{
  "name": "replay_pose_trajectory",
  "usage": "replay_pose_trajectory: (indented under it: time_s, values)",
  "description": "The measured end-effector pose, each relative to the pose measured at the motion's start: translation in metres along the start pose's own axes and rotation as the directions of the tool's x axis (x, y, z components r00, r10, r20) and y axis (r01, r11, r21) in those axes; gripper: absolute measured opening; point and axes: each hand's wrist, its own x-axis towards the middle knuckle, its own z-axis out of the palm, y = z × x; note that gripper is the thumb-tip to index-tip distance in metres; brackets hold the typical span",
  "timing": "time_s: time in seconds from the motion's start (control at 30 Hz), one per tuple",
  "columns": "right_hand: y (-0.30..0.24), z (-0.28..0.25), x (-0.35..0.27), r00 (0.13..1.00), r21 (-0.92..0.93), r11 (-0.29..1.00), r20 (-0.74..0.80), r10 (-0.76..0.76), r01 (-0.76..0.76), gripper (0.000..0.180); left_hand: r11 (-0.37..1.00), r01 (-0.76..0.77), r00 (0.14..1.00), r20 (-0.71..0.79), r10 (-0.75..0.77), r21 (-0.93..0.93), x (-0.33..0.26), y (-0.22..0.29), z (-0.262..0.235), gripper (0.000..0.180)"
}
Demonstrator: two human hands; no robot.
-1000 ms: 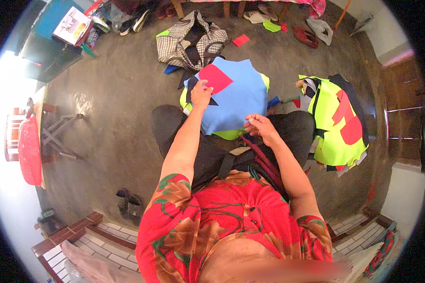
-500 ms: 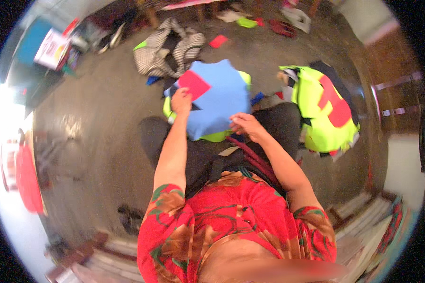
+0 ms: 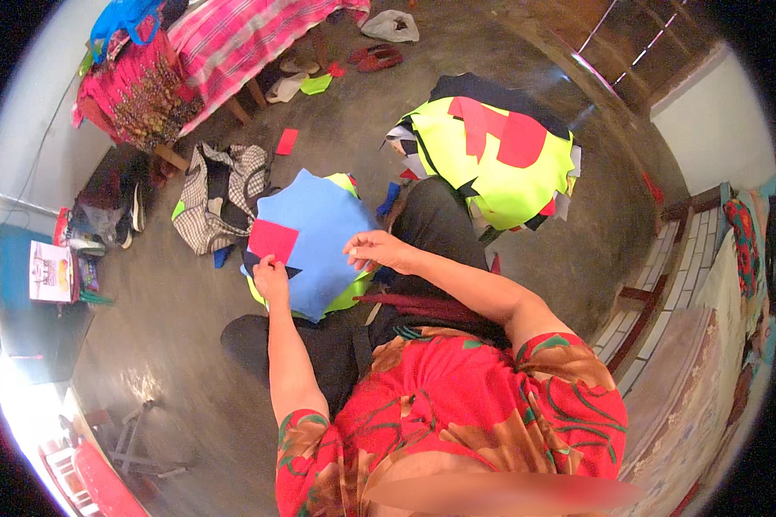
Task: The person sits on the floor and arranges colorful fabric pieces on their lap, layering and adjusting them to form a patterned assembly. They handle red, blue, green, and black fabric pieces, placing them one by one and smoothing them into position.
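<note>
A stack of felt pieces rests on my lap, topped by a large blue sheet (image 3: 319,241) with yellow-green edges showing beneath. A red square piece (image 3: 273,239) lies on its left part, over a dark piece. My left hand (image 3: 270,278) pinches the lower edge of the red square. My right hand (image 3: 378,250) rests at the blue sheet's right edge with fingers curled; whether it holds anything is unclear.
A pile of yellow-green, red and black felt sheets (image 3: 500,155) lies on the floor at the right. A checked bag (image 3: 220,202) sits to the left, a loose red scrap (image 3: 286,140) beyond it. A table with pink striped cloth (image 3: 241,34) stands behind. Footwear (image 3: 375,57) lies far back.
The view has swung, so everything sits differently in the picture. My left hand stays on the red square and my right hand stays at the blue sheet's edge.
</note>
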Motion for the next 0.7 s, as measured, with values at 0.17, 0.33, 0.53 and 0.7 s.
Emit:
replay_pose_trajectory:
  time_s: [0.17,0.33,0.53,0.7]
  values:
    - [-0.073,-0.032,-0.060,0.853,-0.187,0.880,-0.227,-0.470,0.436,0.016,0.991,0.033,0.999,0.009,-0.035,0.127,-0.018,0.032,-0.030,0.023]
    - [-0.096,-0.137,-0.120,0.288,-0.953,0.300,-0.302,-0.909,-0.054,0.039,0.979,-0.141,0.990,0.008,0.141,0.147,-0.022,0.031,-0.021,0.032]
    - [-0.066,-0.193,-0.153,0.337,-0.903,0.229,-0.357,-0.871,-0.364,0.057,0.951,-0.266,0.961,0.120,0.249,0.157,-0.038,0.035,-0.007,0.050]
    - [-0.062,-0.196,-0.143,0.289,-0.880,0.259,-0.388,-0.875,-0.397,0.040,0.940,-0.310,0.944,0.164,0.286,0.143,-0.040,0.024,-0.007,0.057]
